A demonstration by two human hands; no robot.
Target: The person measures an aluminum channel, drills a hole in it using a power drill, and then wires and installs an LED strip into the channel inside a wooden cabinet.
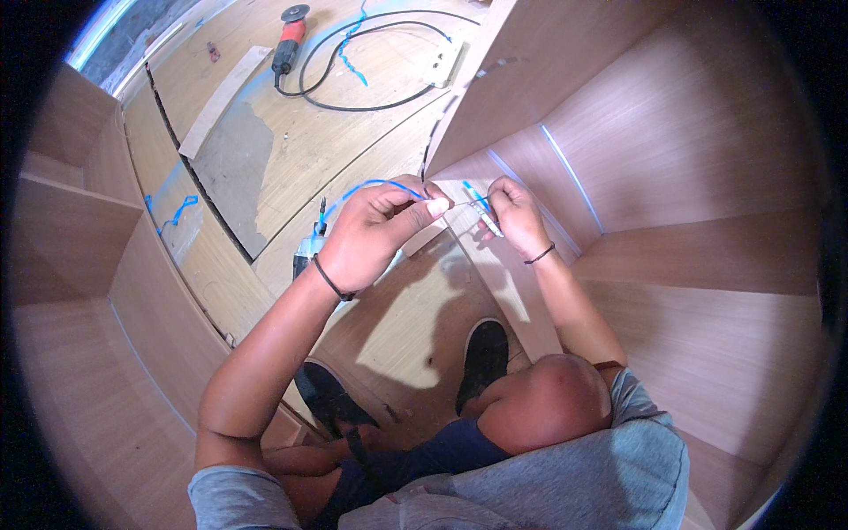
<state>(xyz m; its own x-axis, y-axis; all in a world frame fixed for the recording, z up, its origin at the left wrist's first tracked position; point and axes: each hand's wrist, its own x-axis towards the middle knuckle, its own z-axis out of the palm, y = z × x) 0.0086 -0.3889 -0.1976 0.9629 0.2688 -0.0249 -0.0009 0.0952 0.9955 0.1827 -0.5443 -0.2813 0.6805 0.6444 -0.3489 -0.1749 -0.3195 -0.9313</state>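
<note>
My left hand (389, 214) pinches a thin blue cord (358, 187) between thumb and fingers. The cord arcs back over the hand toward a small white and dark thing with a thin upright tip (309, 246), partly hidden behind my wrist. A fine strand (463, 203) stretches from the left fingertips to my right hand (516, 214), whose fingers are closed. A slim white and blue pen-shaped thing (482, 212) slants out of the right hand, its exact kind unclear. Both hands are raised over the wooden floor, a short gap apart.
A red and black angle grinder (288, 41) lies on the floor, its black cord (353, 108) looping toward a white power strip (442, 64). Blue strips (184, 210) and a wood offcut (225, 99) lie nearby. Wooden panels (680, 115) rise on my right, cabinet compartments (75, 221) on my left.
</note>
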